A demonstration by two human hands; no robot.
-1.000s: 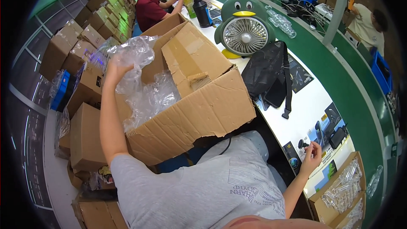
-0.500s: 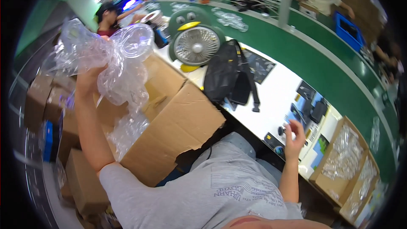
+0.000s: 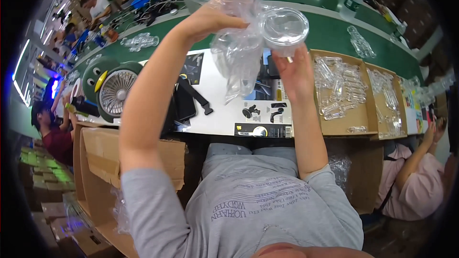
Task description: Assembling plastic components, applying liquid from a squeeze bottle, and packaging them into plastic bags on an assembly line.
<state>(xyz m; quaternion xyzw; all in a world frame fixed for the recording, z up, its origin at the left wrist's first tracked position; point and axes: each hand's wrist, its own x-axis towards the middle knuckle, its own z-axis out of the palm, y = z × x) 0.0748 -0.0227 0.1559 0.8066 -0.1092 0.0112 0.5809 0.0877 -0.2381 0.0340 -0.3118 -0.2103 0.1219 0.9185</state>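
Observation:
My left hand (image 3: 213,19) is closed around a bunch of clear plastic wrapping (image 3: 237,50), raised above the table. Part of the bunch runs out of the top of the view. Beside it is a clear round plastic container (image 3: 285,26) with a shiny rim. My right hand (image 3: 297,69) holds this container from below, its fingers against the underside. A small pale tip shows between those fingers; I cannot make out what it is. Beneath both hands lie printed dark boxes (image 3: 263,130) on the white table (image 3: 220,122).
Open cartons (image 3: 351,126) of clear plastic pieces stand at right. A penguin-shaped fan (image 3: 114,88) and a black strapped bag (image 3: 185,100) are at left. A big cardboard box (image 3: 98,150) sits at lower left. Beyond runs a green conveyor (image 3: 330,33); a person in pink (image 3: 413,181) sits at right.
My view has turned right. My left hand has carried the plastic bunch from above the cardboard box to over the table. My right hand has risen from the table to the round container.

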